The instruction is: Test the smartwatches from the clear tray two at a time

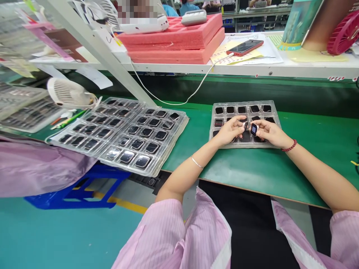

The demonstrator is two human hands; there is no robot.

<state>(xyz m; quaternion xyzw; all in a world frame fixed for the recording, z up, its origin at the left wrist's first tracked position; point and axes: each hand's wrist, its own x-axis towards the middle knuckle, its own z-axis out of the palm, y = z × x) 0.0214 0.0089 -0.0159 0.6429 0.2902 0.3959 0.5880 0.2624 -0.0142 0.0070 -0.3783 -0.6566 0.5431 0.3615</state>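
Note:
Over a clear plastic tray (276,112) of dark watch faces, my two hands are close together. My right hand (270,132) pinches a small square watch module (254,129), whose lit face shows a white code-like pattern. Just left of it, my left hand (230,130) is closed, with fingertips and thumb around a small dark piece (245,126) seen nearly edge-on; its kind is not clear. Rows of square dark faces sit in the tray's pockets, and my hands cover some of the middle and front ones.
Two trays of watch faces (146,132) lie to the left, beside a white fan (68,92). Above the green bench (314,157), a shelf bears pink foam blocks (174,45) and a phone (245,47) with a hanging white cable (193,95). A blue stool (103,183) stands below left.

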